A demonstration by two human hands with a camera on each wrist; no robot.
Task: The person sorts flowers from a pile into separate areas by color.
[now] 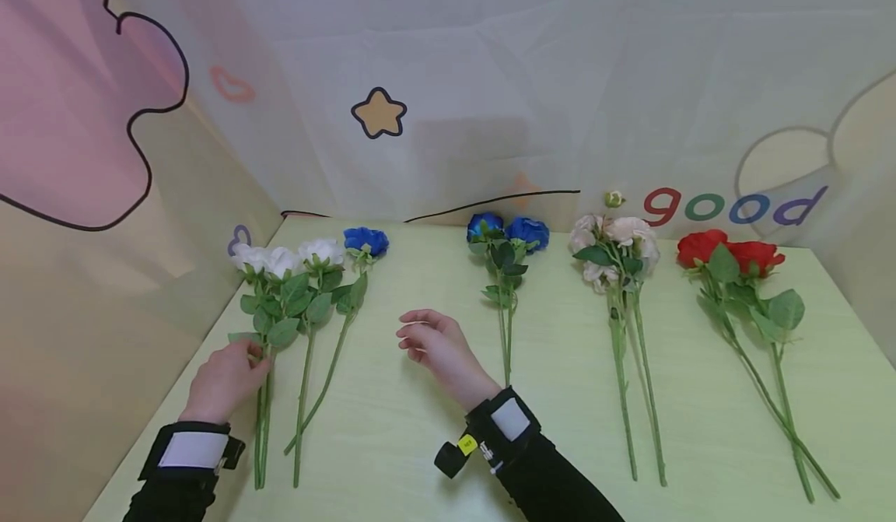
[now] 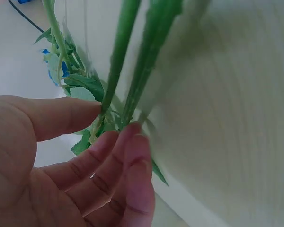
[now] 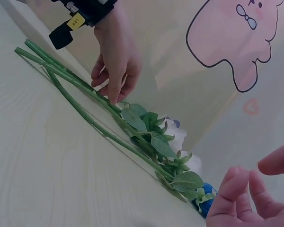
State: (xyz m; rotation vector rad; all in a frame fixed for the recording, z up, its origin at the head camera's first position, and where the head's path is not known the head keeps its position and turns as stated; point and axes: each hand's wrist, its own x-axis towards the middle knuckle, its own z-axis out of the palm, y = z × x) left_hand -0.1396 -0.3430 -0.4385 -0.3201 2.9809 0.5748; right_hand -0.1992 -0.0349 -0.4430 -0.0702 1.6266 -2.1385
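On a pale yellow-green table (image 1: pixel 574 366), we see two white artificial flowers (image 1: pixel 282 262) with long green stems (image 2: pixel 120 47) at the left; the left hand (image 1: pixel 224 382) pinches those stems between curled thumb (image 2: pixel 75 111) and fingertips (image 2: pixel 140 143), the half-open right hand (image 1: pixel 442 351) holds nothing. Any quick lift, we judge, could snag overlapping oval leaves (image 1: pixel 283 334) and drag the neighbouring white bloom (image 1: pixel 322 250) askew

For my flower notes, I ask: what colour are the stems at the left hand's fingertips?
The stems are green, seen best in the left wrist view.
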